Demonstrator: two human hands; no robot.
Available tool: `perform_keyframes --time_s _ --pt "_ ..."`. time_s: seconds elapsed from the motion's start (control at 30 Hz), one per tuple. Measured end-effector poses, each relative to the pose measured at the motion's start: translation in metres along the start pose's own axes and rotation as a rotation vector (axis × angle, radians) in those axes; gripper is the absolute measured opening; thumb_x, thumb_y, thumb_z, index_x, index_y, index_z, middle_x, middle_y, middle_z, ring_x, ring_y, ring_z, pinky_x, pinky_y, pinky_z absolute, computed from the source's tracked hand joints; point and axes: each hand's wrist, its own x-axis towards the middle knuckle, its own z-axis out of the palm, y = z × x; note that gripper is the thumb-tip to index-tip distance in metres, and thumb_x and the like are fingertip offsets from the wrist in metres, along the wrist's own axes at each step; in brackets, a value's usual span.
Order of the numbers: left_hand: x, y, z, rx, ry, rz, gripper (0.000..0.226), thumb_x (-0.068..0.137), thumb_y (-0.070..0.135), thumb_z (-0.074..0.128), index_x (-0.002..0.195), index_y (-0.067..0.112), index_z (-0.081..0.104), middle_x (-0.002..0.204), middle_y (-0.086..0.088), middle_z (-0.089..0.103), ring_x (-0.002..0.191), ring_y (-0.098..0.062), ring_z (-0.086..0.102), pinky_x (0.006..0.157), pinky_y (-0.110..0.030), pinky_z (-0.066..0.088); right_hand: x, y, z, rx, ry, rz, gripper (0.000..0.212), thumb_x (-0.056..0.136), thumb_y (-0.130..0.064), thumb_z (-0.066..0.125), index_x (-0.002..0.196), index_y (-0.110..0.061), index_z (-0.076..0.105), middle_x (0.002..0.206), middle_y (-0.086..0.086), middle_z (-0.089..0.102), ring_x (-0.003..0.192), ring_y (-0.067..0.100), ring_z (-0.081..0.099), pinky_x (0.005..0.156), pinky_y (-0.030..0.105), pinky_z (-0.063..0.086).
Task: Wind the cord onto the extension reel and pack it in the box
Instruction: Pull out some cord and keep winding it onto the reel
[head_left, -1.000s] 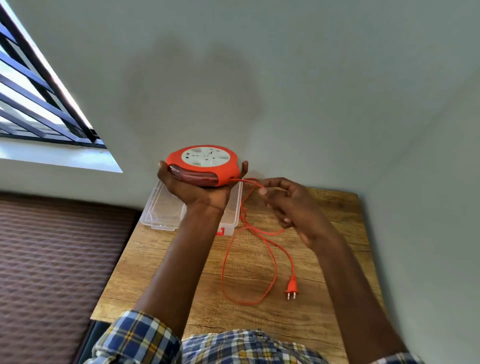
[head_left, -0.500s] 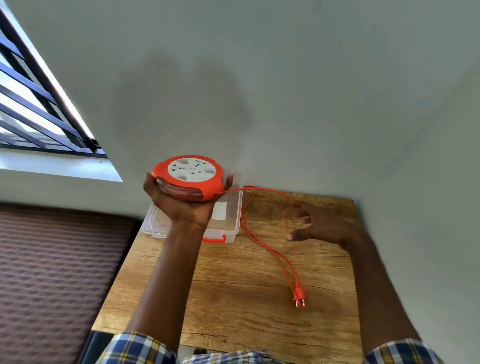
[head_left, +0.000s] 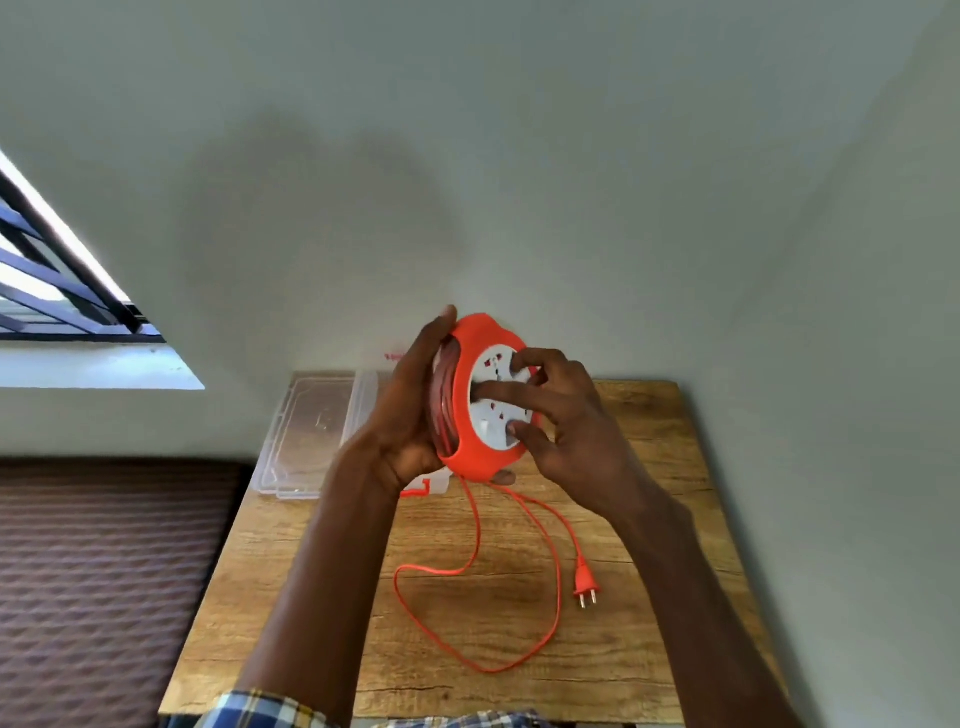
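The orange extension reel (head_left: 470, 421) with a white socket face is held upright on its edge above the wooden table (head_left: 649, 530). My left hand (head_left: 410, 410) grips its back and rim. My right hand (head_left: 561, 421) presses its fingers on the white socket face. Wound cord shows in the reel's groove. The loose orange cord (head_left: 519, 613) hangs from the reel's bottom and loops over the table, ending in the orange plug (head_left: 586, 582), which lies flat. The clear plastic box (head_left: 311, 431) with its lid open sits on the table's far left, behind my left arm.
The table stands in a corner, with walls behind it and to its right. A brown textured surface (head_left: 104, 571) lies to the left, below a barred window (head_left: 57, 291). A checked sleeve (head_left: 260, 709) shows at the bottom edge.
The reel has been tipped from flat to upright on its edge. My right hand has come off the table onto the socket face. The loose cord now lies in a wider loop.
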Motion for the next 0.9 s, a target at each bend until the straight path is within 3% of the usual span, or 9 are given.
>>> perform_keyframes --time_s 0.1,0.23,0.37,0.43,0.5,0.6,0.7,0.8,0.9 --pt "0.005 0.002 0.002 0.061 0.002 -0.080 0.082 0.088 0.080 0.061 0.143 0.019 0.066 0.139 -0.017 0.068 0.123 -0.042 0.066 0.112 -0.068 0.041 -0.004 0.004 -0.007 -0.056 -0.054 0.025 0.052 0.092 -0.016 0.075 0.137 -0.040 0.063 0.141 0.001 0.053 0.125 0.021 0.046 0.100 0.042 0.049" --pt "0.012 0.002 0.005 0.088 0.049 -0.030 0.071 0.091 0.077 0.061 0.133 0.022 0.074 0.131 -0.015 0.073 0.114 -0.035 0.073 0.098 -0.056 0.055 -0.002 0.004 -0.005 -0.109 0.016 0.039 0.049 0.091 -0.017 0.075 0.134 -0.038 0.066 0.137 0.004 0.057 0.123 0.023 0.050 0.094 0.045 0.055" --pt "0.015 0.006 0.011 0.090 0.082 0.050 0.067 0.095 0.071 0.059 0.133 0.018 0.073 0.128 -0.016 0.073 0.111 -0.035 0.073 0.093 -0.052 0.058 0.002 0.010 -0.003 -0.163 0.100 0.001 0.049 0.088 -0.019 0.076 0.132 -0.038 0.067 0.135 0.003 0.060 0.120 0.024 0.055 0.087 0.041 0.057" --pt "0.016 0.009 0.016 0.114 0.100 0.098 0.065 0.095 0.067 0.061 0.132 0.015 0.073 0.126 -0.017 0.074 0.111 -0.035 0.073 0.092 -0.050 0.058 0.003 0.011 0.000 -0.114 0.171 0.078 0.054 0.081 -0.033 0.081 0.131 -0.046 0.066 0.119 -0.009 0.066 0.109 0.016 0.063 0.079 0.031 0.058" --pt "0.016 0.011 0.021 0.132 0.101 0.129 0.063 0.094 0.064 0.064 0.129 0.013 0.075 0.124 -0.019 0.074 0.111 -0.036 0.072 0.094 -0.049 0.058 0.008 0.005 0.005 0.118 0.292 0.258 0.059 0.072 -0.056 0.083 0.128 -0.050 0.065 0.093 -0.021 0.070 0.084 0.004 0.069 0.067 0.021 0.057" --pt "0.017 0.014 0.029 0.123 0.111 0.144 0.062 0.095 0.067 0.059 0.123 0.015 0.078 0.121 -0.018 0.076 0.107 -0.034 0.074 0.091 -0.048 0.060 0.020 0.001 0.013 0.457 0.429 0.447 0.064 0.068 -0.073 0.080 0.123 -0.041 0.071 0.081 -0.011 0.077 0.071 0.004 0.074 0.059 0.025 0.060" --pt "0.019 0.016 0.030 0.110 0.120 0.153 0.062 0.096 0.067 0.056 0.123 0.015 0.078 0.123 -0.017 0.075 0.108 -0.034 0.074 0.094 -0.049 0.061 0.028 0.001 0.008 0.233 0.373 0.440 0.071 0.070 -0.086 0.066 0.125 -0.041 0.068 0.087 -0.018 0.077 0.073 -0.002 0.073 0.060 0.022 0.061" --pt "0.020 0.019 0.029 0.108 0.151 0.153 0.062 0.098 0.066 0.056 0.127 0.015 0.076 0.127 -0.018 0.074 0.110 -0.034 0.073 0.095 -0.048 0.059 0.030 0.002 0.003 -0.013 0.402 0.306 0.059 0.082 -0.079 0.061 0.126 -0.040 0.064 0.087 -0.023 0.070 0.077 0.000 0.067 0.064 0.021 0.056" --pt "0.021 0.022 0.022 0.088 0.192 0.145 0.065 0.098 0.067 0.054 0.134 0.016 0.071 0.130 -0.018 0.072 0.110 -0.034 0.072 0.095 -0.049 0.057 0.032 0.012 -0.001 0.023 0.273 0.130 0.043 0.093 -0.045 0.069 0.134 -0.040 0.060 0.121 -0.010 0.066 0.109 0.009 0.059 0.083 0.029 0.055"
